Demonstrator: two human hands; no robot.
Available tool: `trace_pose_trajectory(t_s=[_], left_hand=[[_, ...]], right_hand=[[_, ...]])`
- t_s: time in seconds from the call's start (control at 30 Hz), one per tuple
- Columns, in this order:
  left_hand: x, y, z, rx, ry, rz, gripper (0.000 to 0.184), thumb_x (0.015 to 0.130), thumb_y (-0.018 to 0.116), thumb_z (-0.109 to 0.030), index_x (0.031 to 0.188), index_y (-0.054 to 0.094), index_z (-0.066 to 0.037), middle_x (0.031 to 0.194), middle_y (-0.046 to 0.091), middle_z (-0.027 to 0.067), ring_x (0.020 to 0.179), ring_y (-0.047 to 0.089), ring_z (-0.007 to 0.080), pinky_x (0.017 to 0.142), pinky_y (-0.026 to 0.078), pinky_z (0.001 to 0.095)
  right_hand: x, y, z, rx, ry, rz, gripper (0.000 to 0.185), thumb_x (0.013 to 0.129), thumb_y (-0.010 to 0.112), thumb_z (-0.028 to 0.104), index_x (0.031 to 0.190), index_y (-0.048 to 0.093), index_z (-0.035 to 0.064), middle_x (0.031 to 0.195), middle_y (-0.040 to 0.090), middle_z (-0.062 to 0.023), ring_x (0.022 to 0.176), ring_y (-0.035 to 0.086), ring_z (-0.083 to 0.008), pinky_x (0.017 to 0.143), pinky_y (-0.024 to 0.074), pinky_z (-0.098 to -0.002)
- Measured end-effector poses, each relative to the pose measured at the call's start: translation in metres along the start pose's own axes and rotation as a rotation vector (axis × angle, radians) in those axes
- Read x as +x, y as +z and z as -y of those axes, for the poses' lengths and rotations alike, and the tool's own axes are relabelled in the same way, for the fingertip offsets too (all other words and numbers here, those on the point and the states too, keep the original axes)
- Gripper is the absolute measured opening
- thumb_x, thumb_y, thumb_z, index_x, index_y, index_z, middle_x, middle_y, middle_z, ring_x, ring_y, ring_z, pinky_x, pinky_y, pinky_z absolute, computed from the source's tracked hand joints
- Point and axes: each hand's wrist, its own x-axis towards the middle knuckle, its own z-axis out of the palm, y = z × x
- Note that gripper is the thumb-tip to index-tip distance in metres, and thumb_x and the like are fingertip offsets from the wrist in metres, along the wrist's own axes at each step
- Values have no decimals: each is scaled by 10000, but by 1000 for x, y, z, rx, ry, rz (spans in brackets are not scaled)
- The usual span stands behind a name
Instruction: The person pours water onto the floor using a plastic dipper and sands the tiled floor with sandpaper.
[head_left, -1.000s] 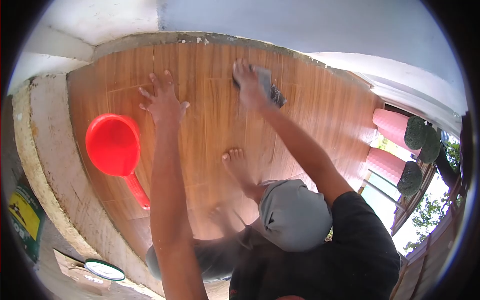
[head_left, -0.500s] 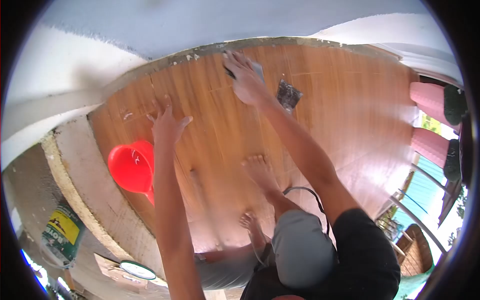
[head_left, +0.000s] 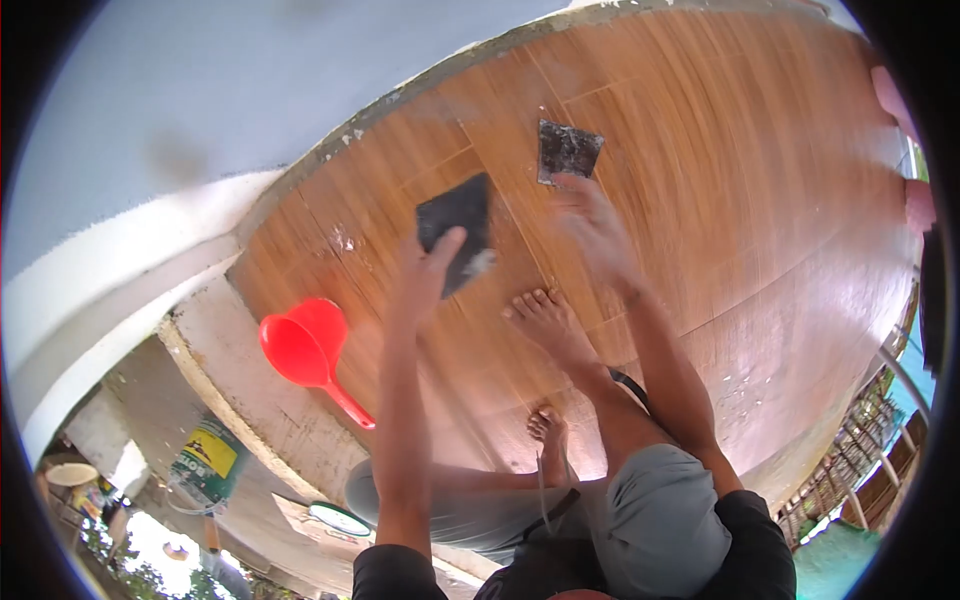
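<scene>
Left hand (head_left: 428, 268), partly hidden, grips a dark sheet (head_left: 455, 212) — right hand (head_left: 598, 235) blurred, its hold I can't tell.

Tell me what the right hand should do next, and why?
Probably pick up the small dark piece from the floor: the right hand's blurred fingers are right by it, while the left hand holds the other dark sheet.
</scene>
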Motion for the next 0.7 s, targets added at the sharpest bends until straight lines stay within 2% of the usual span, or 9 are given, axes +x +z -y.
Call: trace_pose_trajectory(t_s=[0.03, 0.07, 0.1, 0.2, 0.4, 0.47, 0.53, 0.57, 0.7], left_hand=[[-3, -8, -8, 127, -4, -124, 421, 945, 657, -245, 1309, 592, -45, 1236, 660, 93, 1086, 622, 189, 932, 473, 342], [3, -18, -5, 433, 217, -326, 412, 928, 624, -176, 1318, 579, -54, 1254, 648, 120, 1128, 606, 228, 935, 466, 389], [15, -28, 2, 739, 442, -523, 419, 910, 592, -107, 1327, 566, -63, 1271, 635, 146, 1169, 589, 267, 938, 459, 435], [70, -46, 20, 1269, 630, -707, 558, 858, 567, -79, 1410, 487, -89, 1445, 509, 150, 1325, 457, 313, 997, 397, 513], [91, 5, 94, 1387, 549, -600, 625, 859, 569, -142, 1463, 421, -75, 1572, 355, 110, 1354, 403, 348, 982, 392, 551], [103, 2, 61, 1410, 520, -600, 633, 856, 572, -156, 1462, 418, -55, 1585, 329, 101, 1353, 390, 332, 977, 395, 546], [130, -9, 40, 1424, 496, -600, 642, 854, 577, -170, 1461, 415, -39, 1589, 315, 95, 1347, 382, 322, 970, 397, 544], [150, -16, 31, 1418, 495, -608, 646, 853, 581, -177, 1460, 414, -33, 1587, 314, 94, 1341, 381, 319, 966, 398, 545], [100, 27, 54, 1552, 393, -519, 636, 859, 579, -186, 1449, 419, -12, 1582, 312, 79, 1330, 385, 310, 955, 407, 562]], right_hand=[[-9, -30, -36, -172, -73, -202, 436, 906, 554, 133, 1325, 534, 12, 1062, 647, -102, 1006, 607, -203, 902, 478, -335], [-28, -65, -59, -303, 68, -351, 446, 908, 548, 132, 1334, 528, 2, 1123, 643, -119, 1051, 608, -232, 927, 475, -354], [-49, -97, -81, -203, 59, -506, 424, 916, 535, 109, 1333, 524, 29, 1125, 636, -120, 1064, 605, -237, 930, 475, -376], [-108, -166, -133, -149, 69, -838, 419, 947, 478, 127, 1364, 479, 81, 1196, 567, -135, 1144, 548, -274, 970, 435, -441], [-185, -223, -192, -1061, 193, -973, 684, 1030, 284, 506, 1561, 261, 76, 1604, 230, -213, 1455, 239, -444, 1180, 196, -566], [-159, -131, -153, -1256, 169, -735, 477, 1008, 356, 342, 1407, 340, 80, 1470, 359, -187, 1373, 349, -419, 1134, 281, -542], [-114, 9, -68, -1390, 230, -231, 282, 986, 429, 178, 1252, 419, 84, 1336, 488, -161, 1291, 459, -395, 1088, 366, -519], [-108, 21, -51, -1404, 245, -151, 200, 975, 465, 96, 1175, 459, 86, 1269, 553, -148, 1249, 514, -382, 1065, 409, -507], [-110, 17, -69, -1413, 168, -238, 202, 964, 473, 89, 1165, 460, 89, 1231, 548, -148, 1229, 514, -380, 1052, 409, -511]])
